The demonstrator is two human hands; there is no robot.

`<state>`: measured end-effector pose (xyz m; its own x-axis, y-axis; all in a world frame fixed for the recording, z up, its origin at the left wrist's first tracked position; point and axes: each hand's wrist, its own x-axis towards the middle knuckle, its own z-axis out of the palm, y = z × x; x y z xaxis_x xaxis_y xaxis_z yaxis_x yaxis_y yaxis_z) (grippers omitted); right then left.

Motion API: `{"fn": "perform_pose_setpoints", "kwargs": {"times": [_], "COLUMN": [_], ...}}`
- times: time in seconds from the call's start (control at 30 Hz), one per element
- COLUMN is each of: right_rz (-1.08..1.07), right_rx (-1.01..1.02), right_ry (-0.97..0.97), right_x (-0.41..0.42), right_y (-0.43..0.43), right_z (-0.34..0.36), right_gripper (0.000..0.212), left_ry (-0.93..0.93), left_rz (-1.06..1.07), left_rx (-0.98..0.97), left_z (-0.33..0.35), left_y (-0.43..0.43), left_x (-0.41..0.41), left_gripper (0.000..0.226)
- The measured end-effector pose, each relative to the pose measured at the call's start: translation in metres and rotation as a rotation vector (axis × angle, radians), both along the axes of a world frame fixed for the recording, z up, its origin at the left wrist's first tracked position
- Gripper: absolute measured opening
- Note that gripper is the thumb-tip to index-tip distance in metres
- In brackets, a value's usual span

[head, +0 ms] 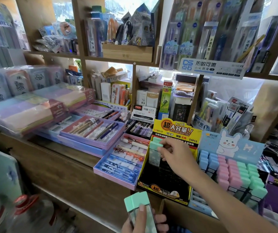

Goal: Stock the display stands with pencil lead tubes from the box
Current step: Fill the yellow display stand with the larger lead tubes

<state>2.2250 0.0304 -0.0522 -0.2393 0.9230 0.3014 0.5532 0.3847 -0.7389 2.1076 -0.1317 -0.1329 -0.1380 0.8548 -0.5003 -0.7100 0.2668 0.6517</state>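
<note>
A black and yellow display stand (164, 175) sits on the wooden counter, mostly bare inside. At its back left corner stand mint-capped lead tubes (155, 151). My right hand (175, 157) reaches over the stand and pinches the front one of them at its cap. My left hand (145, 221) grips a stack of mint-capped tubes (139, 208) low in front of the counter. A cardboard box (185, 216) lies under my right forearm at the bottom edge. To the right, a blue rabbit display stand (232, 145) holds rows of blue, pink and mint tubes.
Purple trays of pens (118, 165) lie left of the stand on the counter (64, 165). Stacked pastel packs (25, 111) fill the far left. Shelves above carry packaged pens (210, 39). A red-capped bottle (25, 209) stands below at the left.
</note>
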Motion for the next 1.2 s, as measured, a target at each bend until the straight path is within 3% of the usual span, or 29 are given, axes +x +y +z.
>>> {"fn": "perform_pose_setpoints", "kwargs": {"times": [0.17,0.3,0.4,0.7,0.77,0.9,0.97,1.03,1.07,1.1,1.17,1.2], "right_rz": [0.002,0.013,-0.007,-0.056,-0.052,0.037,0.146,0.256,0.297,0.326,0.353,0.361], "right_rx": [0.048,0.079,0.123,0.184,0.126,-0.129,-0.268,-0.387,-0.430,-0.461,-0.503,-0.520], "right_ry": [-0.035,-0.096,-0.170,-0.333,-0.207,0.118,0.173,0.172,0.148,0.120,0.114,0.139], "right_x": [-0.001,-0.001,-0.002,0.005,0.008,0.014,0.019,0.024,0.026,0.028,0.029,0.029], "right_y": [-0.001,-0.004,-0.004,-0.012,-0.018,-0.037,-0.049,-0.060,-0.065,-0.069,-0.075,-0.077], "right_z": [-0.004,-0.009,-0.007,-0.002,-0.005,-0.008,-0.008,-0.009,-0.010,-0.011,-0.015,-0.017], "right_gripper": [0.023,0.014,0.009,0.028,0.031,0.011,0.010,0.015,0.017,0.018,0.015,0.014], "left_ry": [0.005,-0.071,0.001,0.042,0.106,0.247,0.221,0.087,0.072,0.095,0.162,0.217], "left_rz": [-0.013,-0.024,-0.007,-0.045,-0.043,-0.037,-0.043,-0.242,-0.369,-0.359,-0.096,-0.139], "left_rx": [-0.007,0.015,0.008,0.021,0.054,-0.087,-0.082,-0.056,-0.085,-0.218,-0.089,0.067], "left_z": [0.001,0.006,0.012,0.010,0.004,0.003,0.010,0.030,0.040,0.051,0.040,0.035], "left_y": [0.000,-0.003,-0.002,-0.002,-0.002,0.000,-0.009,-0.013,-0.021,-0.032,-0.047,-0.054], "left_x": [0.000,0.000,0.002,0.004,0.000,-0.011,-0.010,-0.011,-0.023,-0.026,-0.027,-0.014], "left_gripper": [0.043,0.036,0.030,0.026,0.022,0.022,0.023,0.033,0.043,0.051,0.048,0.041]}}
